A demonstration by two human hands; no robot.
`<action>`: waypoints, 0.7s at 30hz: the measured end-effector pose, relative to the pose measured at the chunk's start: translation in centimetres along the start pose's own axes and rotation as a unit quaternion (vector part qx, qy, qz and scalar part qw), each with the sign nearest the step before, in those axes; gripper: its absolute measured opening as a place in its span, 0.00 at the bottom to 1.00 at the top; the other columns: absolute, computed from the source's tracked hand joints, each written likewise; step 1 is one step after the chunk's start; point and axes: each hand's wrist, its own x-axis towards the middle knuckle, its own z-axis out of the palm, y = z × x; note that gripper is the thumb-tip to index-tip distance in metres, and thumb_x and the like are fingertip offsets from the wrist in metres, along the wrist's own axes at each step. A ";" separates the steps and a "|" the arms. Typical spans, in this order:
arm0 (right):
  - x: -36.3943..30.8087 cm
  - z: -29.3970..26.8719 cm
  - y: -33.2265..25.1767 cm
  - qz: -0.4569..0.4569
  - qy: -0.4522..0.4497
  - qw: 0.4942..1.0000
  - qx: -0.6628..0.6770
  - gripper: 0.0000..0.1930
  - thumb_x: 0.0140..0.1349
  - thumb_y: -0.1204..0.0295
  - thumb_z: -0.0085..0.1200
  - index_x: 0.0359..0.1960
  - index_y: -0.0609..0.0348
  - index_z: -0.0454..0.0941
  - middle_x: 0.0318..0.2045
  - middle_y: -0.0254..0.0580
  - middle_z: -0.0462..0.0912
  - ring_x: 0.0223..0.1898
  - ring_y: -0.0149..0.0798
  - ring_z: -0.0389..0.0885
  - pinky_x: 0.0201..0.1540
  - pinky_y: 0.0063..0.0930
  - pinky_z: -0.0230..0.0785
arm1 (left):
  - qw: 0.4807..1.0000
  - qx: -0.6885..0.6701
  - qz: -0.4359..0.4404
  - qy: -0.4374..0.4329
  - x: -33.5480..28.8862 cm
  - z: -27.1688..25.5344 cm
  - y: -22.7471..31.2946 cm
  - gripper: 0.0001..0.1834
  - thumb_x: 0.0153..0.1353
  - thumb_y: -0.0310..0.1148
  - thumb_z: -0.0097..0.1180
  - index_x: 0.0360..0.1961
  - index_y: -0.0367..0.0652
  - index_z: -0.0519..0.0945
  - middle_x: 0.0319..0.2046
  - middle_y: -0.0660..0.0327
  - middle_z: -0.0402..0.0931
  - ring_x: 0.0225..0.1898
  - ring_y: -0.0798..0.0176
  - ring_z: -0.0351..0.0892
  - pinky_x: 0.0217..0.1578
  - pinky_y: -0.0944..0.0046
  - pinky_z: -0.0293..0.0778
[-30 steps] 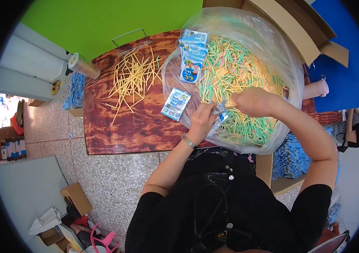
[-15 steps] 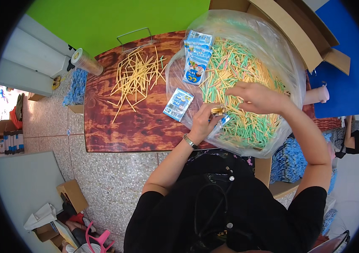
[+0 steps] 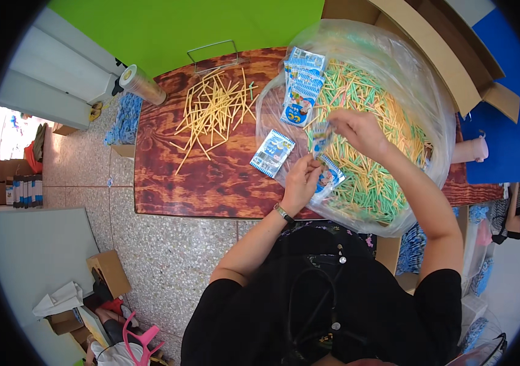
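In front of me lies a big clear plastic bag (image 3: 272,100) spread open, full of thin pastel sticks (image 3: 363,171) in green, yellow and pink. Over it, a small blue-and-silver packet (image 3: 320,138) spans my two hands. My left hand (image 3: 301,185) is closed at its lower end, while the fingers of my right hand (image 3: 357,129) pinch its upper end. Just beside my left fingertips another blue packet (image 3: 330,177) rests on the sticks. A flat blue-and-white packet (image 3: 272,153) lies left of that hand, and an overlapping row of similar packets (image 3: 301,100) lies farther back.
Longer pale-yellow sticks (image 3: 214,110) lie heaped on the reddish wooden table (image 3: 168,189), near a wire stand (image 3: 212,56) and a clear cylinder container (image 3: 143,84). An open cardboard box (image 3: 421,52) stands behind the bag. A pink roll (image 3: 470,150) sits at the right.
The packet in my left hand, earlier with its opening toward me, now stands stretched between both hands. My right hand has moved from above the sticks to its upper end. The view has shifted slightly.
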 end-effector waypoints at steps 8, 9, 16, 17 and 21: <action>4.8 7.1 4.2 0.126 0.114 0.985 0.035 0.09 0.63 0.72 0.52 0.43 0.60 0.76 0.27 0.45 0.84 0.27 0.40 0.86 0.29 0.30 0.75 | 0.938 0.312 0.144 -0.052 0.0 -0.8 1.2 0.24 0.51 0.27 0.66 0.50 0.35 0.74 0.39 0.50 0.74 0.39 0.50 0.78 0.39 0.58 0.76; 4.9 7.3 4.5 0.131 0.112 0.985 -0.030 0.09 0.63 0.71 0.52 0.43 0.59 0.76 0.28 0.47 0.84 0.27 0.43 0.85 0.30 0.33 0.75 | 0.934 0.325 0.134 -0.060 0.1 -0.9 1.3 0.27 0.49 0.29 0.68 0.50 0.34 0.73 0.40 0.49 0.73 0.40 0.48 0.77 0.40 0.56 0.75; -2.2 3.6 0.4 0.086 -0.112 0.966 -0.218 0.11 0.57 0.63 0.57 0.33 0.59 0.78 0.32 0.47 0.80 0.36 0.52 0.81 0.34 0.44 0.74 | 0.933 0.344 0.088 -0.056 0.4 -1.3 0.7 0.33 0.45 0.35 0.72 0.51 0.33 0.73 0.41 0.50 0.70 0.42 0.47 0.75 0.41 0.55 0.74; -3.5 3.5 -0.2 0.086 -0.180 0.942 -0.269 0.12 0.57 0.62 0.58 0.32 0.59 0.78 0.33 0.46 0.80 0.38 0.50 0.81 0.35 0.43 0.75 | 0.931 0.348 0.093 -0.051 0.5 -1.2 0.7 0.33 0.45 0.36 0.72 0.52 0.34 0.72 0.42 0.50 0.70 0.41 0.47 0.75 0.41 0.55 0.74; -5.5 5.0 0.7 0.120 -0.169 0.946 -0.249 0.11 0.55 0.63 0.59 0.30 0.58 0.78 0.34 0.42 0.80 0.42 0.47 0.80 0.37 0.41 0.75 | 0.933 0.344 0.099 -0.050 0.5 -0.9 0.9 0.34 0.46 0.38 0.72 0.52 0.34 0.72 0.43 0.50 0.69 0.42 0.47 0.75 0.41 0.55 0.74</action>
